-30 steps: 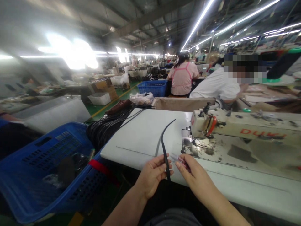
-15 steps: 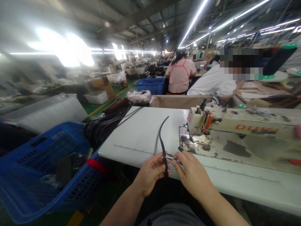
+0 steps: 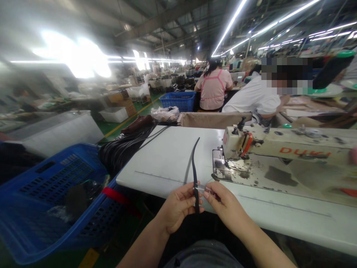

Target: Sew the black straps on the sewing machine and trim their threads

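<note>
My left hand (image 3: 181,206) is closed on a narrow black strap (image 3: 194,167), pinching it near its lower end at the table's front edge. The strap curves up and away from me, its far tip over the white tabletop. In my right hand (image 3: 225,203) is a small pair of metal thread snips (image 3: 201,188), gripped between thumb and fingers. The blades point left and meet the strap's edge just above my left thumb; whether they cut anything is too small to tell. Right of the strap stands a sewing machine (image 3: 267,145) with its needle area facing the hands.
A blue plastic basket (image 3: 64,238) with a red band stands at the left, holding dark scraps and clear plastic. A bundle of black strips (image 3: 114,152) hangs over the table's left edge. Two people (image 3: 213,87) sit beyond a fabric-lined bin (image 3: 212,120).
The snips' blades, spread apart before, now look closer together and blurred. My right hand has shifted slightly down, and the strap has tilted a little more upright.
</note>
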A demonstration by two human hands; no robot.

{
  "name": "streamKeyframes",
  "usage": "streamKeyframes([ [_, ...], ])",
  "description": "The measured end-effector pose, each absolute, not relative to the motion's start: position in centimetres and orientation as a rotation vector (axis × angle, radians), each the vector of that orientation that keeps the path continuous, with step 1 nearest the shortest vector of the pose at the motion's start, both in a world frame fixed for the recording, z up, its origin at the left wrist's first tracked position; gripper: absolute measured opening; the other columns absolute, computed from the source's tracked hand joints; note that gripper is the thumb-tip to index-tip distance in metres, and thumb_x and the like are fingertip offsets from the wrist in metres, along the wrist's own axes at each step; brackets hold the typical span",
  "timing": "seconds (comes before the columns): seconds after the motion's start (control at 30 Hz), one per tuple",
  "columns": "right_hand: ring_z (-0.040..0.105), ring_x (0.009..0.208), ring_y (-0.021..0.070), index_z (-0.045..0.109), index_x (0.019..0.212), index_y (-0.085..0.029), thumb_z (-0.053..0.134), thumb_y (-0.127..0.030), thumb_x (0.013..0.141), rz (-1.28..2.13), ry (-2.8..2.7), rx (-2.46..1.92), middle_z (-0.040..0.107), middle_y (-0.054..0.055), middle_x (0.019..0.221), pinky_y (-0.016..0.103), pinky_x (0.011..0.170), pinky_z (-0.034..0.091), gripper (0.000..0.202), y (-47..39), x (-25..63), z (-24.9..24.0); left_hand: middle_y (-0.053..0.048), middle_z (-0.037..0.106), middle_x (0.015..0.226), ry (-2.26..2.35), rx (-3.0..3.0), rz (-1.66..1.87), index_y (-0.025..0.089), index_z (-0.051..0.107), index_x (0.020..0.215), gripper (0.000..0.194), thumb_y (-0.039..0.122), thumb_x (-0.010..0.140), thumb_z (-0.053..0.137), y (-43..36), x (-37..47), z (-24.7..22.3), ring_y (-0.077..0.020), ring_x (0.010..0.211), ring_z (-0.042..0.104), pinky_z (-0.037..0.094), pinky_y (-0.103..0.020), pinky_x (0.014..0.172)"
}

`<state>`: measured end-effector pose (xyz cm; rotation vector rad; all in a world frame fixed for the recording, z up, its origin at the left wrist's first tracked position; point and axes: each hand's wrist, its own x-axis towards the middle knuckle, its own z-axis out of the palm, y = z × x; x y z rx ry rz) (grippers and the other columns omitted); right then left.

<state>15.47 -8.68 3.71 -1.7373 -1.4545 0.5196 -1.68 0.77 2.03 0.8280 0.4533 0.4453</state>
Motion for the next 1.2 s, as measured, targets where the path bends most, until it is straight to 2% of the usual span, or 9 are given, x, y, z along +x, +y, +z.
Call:
streamKeyframes([
  [0.07,0.057,0.075,0.0179,0.059,0.082,-0.021,0.044,-0.049,0.099,0.711,-1.352,-1.63,0.06,0.001,0.077,0.029,0.069,0.047,0.036,-8.4,15.7,3.3,-0.007,0.066,0.101,0.462,0.826,0.431,0.022,0.074,0.122,0.049,0.021,0.075,0.086,0.8,-1.7,2.0,-0.0158,0.087,0.063,0.055,-0.037,0.086],
  [0.13,0.057,0.074,0.0177,0.058,0.08,-0.02,0.045,-0.052,0.097,0.764,-1.292,-1.613,0.059,0.0,0.074,0.029,0.068,0.047,0.038,-8.4,15.8,3.1,-0.007,0.066,0.101,0.474,0.827,0.429,0.022,0.074,0.122,0.049,0.021,0.075,0.086,0.8,-1.8,2.0,-0.0165,0.088,0.063,0.055,-0.037,0.086],
  [0.37,0.059,0.078,0.0209,0.06,0.083,-0.022,0.045,-0.042,0.1,0.343,-1.47,-1.867,0.063,0.004,0.081,0.033,0.07,0.044,0.029,-9.3,15.5,4.1,-0.007,0.065,0.102,0.468,0.828,0.445,0.021,0.073,0.124,0.05,0.021,0.075,0.086,0.9,-1.7,2.0,-0.016,0.087,0.062,0.055,-0.038,0.088],
  [0.53,0.061,0.081,0.022,0.058,0.084,-0.023,0.047,-0.037,0.1,0.274,-1.54,-1.886,0.063,0.005,0.083,0.033,0.072,0.045,0.024,-9.4,15.1,4.4,-0.008,0.066,0.104,0.459,0.824,0.456,0.022,0.072,0.125,0.05,0.021,0.076,0.085,0.9,-1.5,1.8,-0.0153,0.088,0.062,0.055,-0.036,0.086],
  [0.83,0.061,0.077,0.021,0.052,0.08,-0.024,0.045,-0.041,0.101,0.448,-1.553,-1.896,0.065,0.002,0.08,0.03,0.066,0.042,0.028,-8.9,15.1,3.7,-0.01,0.068,0.11,0.447,0.808,0.441,0.02,0.073,0.122,0.051,0.022,0.073,0.088,0.6,-1.2,1.8,-0.0165,0.09,0.064,0.056,-0.034,0.084],
  [1.07,0.061,0.073,0.0205,0.051,0.076,-0.024,0.038,-0.05,0.1,0.492,-1.391,-1.907,0.064,0.002,0.074,0.029,0.066,0.043,0.038,-8.9,15.6,3.1,-0.007,0.067,0.102,0.494,0.815,0.442,0.02,0.073,0.121,0.053,0.022,0.071,0.089,0.6,-1.2,1.4,-0.0162,0.086,0.064,0.057,-0.038,0.085],
  [1.2,0.061,0.069,0.0193,0.053,0.082,-0.024,0.045,-0.056,0.096,0.456,-1.272,-1.916,0.064,0.001,0.073,0.028,0.065,0.045,0.035,-9.2,16.2,3.0,-0.007,0.066,0.102,0.557,0.777,0.463,0.019,0.073,0.12,0.056,0.022,0.068,0.091,0.8,-1.1,1.3,-0.0164,0.087,0.065,0.057,-0.037,0.084],
])
